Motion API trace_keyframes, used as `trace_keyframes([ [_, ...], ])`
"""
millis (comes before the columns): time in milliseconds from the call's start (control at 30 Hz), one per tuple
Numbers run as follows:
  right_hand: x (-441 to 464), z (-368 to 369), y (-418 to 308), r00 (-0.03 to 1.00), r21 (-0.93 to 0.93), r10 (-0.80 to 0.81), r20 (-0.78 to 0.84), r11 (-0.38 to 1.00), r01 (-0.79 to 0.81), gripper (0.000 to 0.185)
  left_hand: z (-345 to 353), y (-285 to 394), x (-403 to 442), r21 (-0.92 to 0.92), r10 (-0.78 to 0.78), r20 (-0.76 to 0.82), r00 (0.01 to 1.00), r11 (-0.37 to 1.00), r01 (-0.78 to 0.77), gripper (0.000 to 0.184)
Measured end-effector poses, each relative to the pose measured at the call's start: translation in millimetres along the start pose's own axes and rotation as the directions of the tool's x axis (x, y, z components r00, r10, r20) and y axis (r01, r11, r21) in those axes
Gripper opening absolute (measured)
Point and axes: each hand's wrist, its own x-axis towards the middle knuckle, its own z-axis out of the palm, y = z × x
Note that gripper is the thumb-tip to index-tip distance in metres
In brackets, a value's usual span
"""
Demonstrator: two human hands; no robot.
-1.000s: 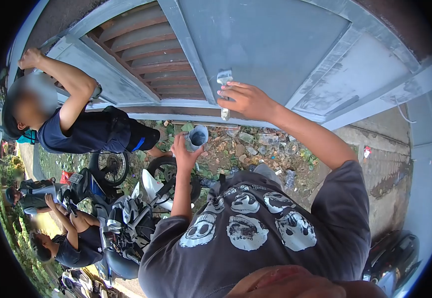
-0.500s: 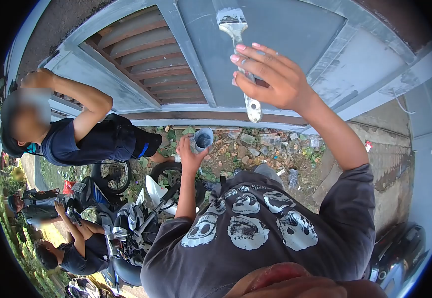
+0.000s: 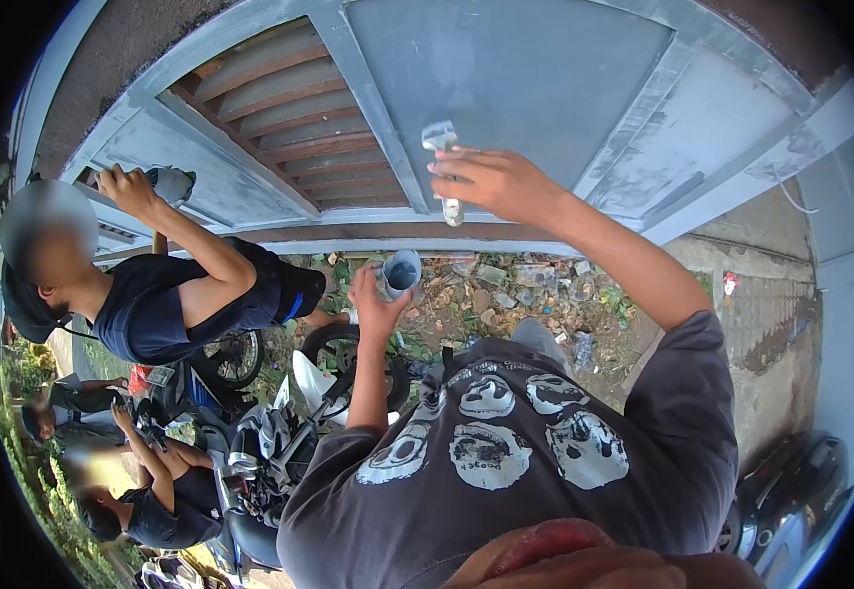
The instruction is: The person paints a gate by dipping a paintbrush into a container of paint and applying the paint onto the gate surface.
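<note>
My right hand [image 3: 506, 185] is closed around the handle of a paintbrush [image 3: 453, 210] in front of a blue-grey door panel [image 3: 535, 88]. The brush's bristles point up, toward the panel; I cannot tell whether they touch it. Lower down, my left hand [image 3: 376, 306] grips a small grey cup [image 3: 402, 271] by its side. Its open mouth faces me, and some grey paint shows inside.
At the left, a co-worker [image 3: 172, 294] in dark clothes holds a paint container [image 3: 171, 185] near the wall. Behind stand parked motorcycles [image 3: 250, 456] and more people. Rubble and plants [image 3: 506, 294] cover the ground below the wall. A brown slatted vent [image 3: 299, 118] adjoins the panel.
My right hand has moved the paintbrush down and slightly left along the panel. The left hand with the cup has barely moved. The co-worker has lowered an arm, and a container now shows there.
</note>
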Motion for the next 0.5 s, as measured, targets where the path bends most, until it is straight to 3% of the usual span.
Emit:
trace_keyframes([
  [67,26.8,-27.0,9.8,0.980,-0.160,-0.124,-0.154,0.982,0.100,0.017,-7.0,-4.1,2.1,0.058,-0.004,-0.077,0.997,0.998,0.008,0.067],
  [133,48.7,-53.7,11.5,0.962,-0.243,-0.166,-0.218,0.964,0.111,0.016,-13.0,-19.3,2.4,0.070,-0.018,-0.071,0.997,0.997,0.023,0.066],
  [200,58.0,-60.6,11.8,0.934,-0.338,-0.222,-0.278,0.933,0.121,0.014,-20.7,-33.0,1.4,0.062,0.024,-0.259,0.965,0.998,-0.009,0.060],
  [267,57.4,-57.8,-0.1,0.884,-0.404,-0.321,-0.340,0.899,0.171,0.012,-30.2,-47.4,-9.1,0.017,-0.035,-0.261,0.965,0.999,0.041,0.057],
  [333,48.1,-47.5,-6.3,0.888,-0.397,-0.309,-0.340,0.903,0.163,0.012,-32.9,-65.8,-20.8,0.004,-0.206,-0.202,0.957,0.977,0.211,0.070],
  [400,37.8,-26.1,-5.1,0.888,-0.359,-0.309,-0.341,0.916,0.181,0.012,-37.2,-63.1,-32.9,-0.051,-0.200,-0.247,0.948,0.980,0.193,0.071],
  [467,21.0,-4.1,7.1,0.971,-0.299,-0.122,-0.204,0.953,0.056,0.014,-38.6,-66.0,-42.5,0.119,-0.129,-0.263,0.956,0.979,0.165,0.069],
  [500,10.4,10.7,11.7,0.979,-0.249,-0.133,-0.157,0.964,0.091,0.016,-38.4,-63.2,-44.6,0.059,-0.159,-0.270,0.950,0.982,0.181,0.066],
])
